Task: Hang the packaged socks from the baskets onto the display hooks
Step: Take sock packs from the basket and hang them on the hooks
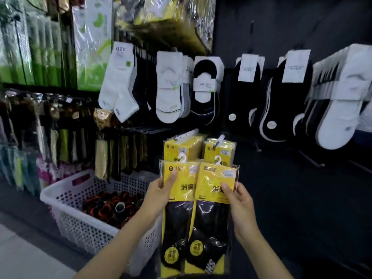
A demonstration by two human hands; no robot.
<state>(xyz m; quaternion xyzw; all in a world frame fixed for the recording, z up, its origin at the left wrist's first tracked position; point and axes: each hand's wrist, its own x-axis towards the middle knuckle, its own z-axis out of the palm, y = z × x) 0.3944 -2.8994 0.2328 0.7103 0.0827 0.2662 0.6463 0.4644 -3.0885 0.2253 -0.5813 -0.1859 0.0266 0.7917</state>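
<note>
Hanging step: your left hand [161, 191] and right hand [240, 204] each pinch a sock pack [178, 222]; next, thread hangers [182, 158] onto hooks [311, 160].

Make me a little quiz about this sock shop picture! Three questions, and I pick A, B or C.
1. Where is the white basket?
A. low on the left
B. low on the right
C. high on the wall

2. The left hand and right hand hold, in all:
A. one packet
B. two packets
C. four packets

3. The held packets are:
A. hung on a hook
B. lying in the basket
C. up in the hands, off the hooks

Answers:
1 A, it sits down low, left of the left hand.
2 B, the left packet is in the left hand and the right packet is in the right hand.
3 C, both hands grip them in front of the hung stack.
</note>
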